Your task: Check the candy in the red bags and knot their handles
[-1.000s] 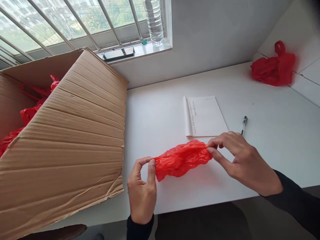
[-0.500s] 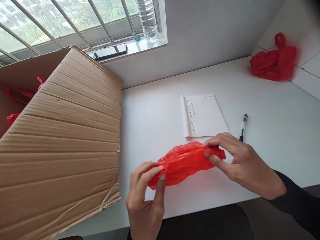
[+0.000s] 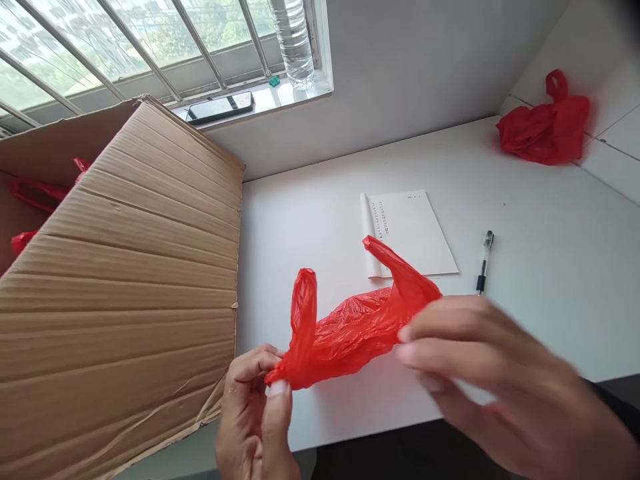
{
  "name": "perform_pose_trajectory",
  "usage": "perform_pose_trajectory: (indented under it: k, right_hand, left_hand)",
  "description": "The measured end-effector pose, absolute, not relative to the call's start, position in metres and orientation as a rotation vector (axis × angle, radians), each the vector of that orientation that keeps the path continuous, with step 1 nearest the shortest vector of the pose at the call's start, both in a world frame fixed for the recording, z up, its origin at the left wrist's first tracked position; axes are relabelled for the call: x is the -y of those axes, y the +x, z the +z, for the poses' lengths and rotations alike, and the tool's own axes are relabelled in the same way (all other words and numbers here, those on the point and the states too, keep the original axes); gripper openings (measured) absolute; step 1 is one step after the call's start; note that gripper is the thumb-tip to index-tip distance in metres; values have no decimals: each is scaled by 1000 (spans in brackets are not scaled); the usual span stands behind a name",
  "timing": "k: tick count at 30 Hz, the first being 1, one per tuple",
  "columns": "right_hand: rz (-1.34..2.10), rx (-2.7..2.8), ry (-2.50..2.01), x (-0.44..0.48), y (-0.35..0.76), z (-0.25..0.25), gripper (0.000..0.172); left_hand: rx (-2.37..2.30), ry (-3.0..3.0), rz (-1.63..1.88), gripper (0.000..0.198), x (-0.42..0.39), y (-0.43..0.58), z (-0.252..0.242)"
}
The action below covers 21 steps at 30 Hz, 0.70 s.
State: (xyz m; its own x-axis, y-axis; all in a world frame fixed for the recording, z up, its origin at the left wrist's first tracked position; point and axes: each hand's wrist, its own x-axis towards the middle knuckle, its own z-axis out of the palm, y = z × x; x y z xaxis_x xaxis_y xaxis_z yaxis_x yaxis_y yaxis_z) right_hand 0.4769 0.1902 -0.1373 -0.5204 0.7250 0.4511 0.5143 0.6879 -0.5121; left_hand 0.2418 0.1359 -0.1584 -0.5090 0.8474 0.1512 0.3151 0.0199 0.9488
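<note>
Over a white counter [image 3: 300, 220], a crumpled red plastic bag [image 3: 350, 341] stretches lengthwise rightward and slightly away from the left hand [image 3: 257, 413], which pinches one end, to the blurred right hand [image 3: 500, 373] at its other end, whose grip I cannot tell.

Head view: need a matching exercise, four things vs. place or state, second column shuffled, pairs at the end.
Things
1. Nearest red bag
2. Pen
3. Phone
4. Cardboard box

Places and states
A. Lying on the white table, to the right of the notepad in the picture
B. Open, with red plastic showing inside
C. Pinched by the left hand, two loops sticking up
D. On the windowsill, left of the clear bottle in the picture

Pairs: 1-C, 2-A, 3-D, 4-B
</note>
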Motion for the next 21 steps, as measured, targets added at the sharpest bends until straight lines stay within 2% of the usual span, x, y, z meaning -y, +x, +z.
perform_pose_trajectory:
  k: [6, 8, 14, 21]
  right_hand:
    - [191, 2550, -905, -202, 447, -152, 25]
    - [134, 2601, -931, -200, 447, -155, 23]
    - [9, 2631, -1050, -187, 444, -142, 31]
    - [184, 2699, -1169, -180, 437, -140, 38]
  left_hand:
    - [-2125, 1548, 1164, 27, -138, 253, -158]
    - [-2172, 1541, 1139, 22, -139, 254, -158]
    - [-2161, 1748, 1186, 9, -139, 247, -159]
    - [-2118, 1824, 1105, 6, -134, 251, -152]
